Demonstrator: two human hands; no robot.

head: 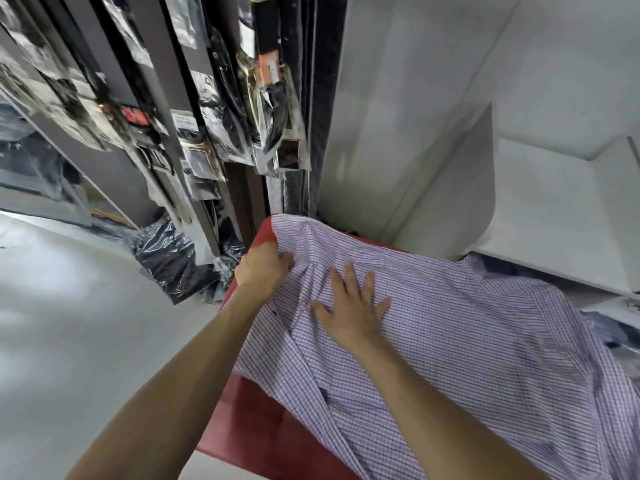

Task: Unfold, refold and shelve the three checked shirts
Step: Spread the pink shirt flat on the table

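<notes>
The lilac-and-white checked cotton shirt [467, 341] lies spread over the red padded surface [263, 424]. The left hand [265, 268] pinches a fold of cloth at its fingertips; just beside it, the right hand [353, 306] presses flat, fingers splayed. Judging by this, smoothing should run outward from the flat palm while the pinch keeps the cloth taut.

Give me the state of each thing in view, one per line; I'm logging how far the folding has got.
checked shirt: unfolded, spread over the red surface, wrinkled.
left hand: grips the shirt's cloth near its far corner.
right hand: flat, fingers spread, presses on the shirt.
red surface: mostly covered by the shirt.
packaged belts: hanging, in plastic sleeves.
</notes>
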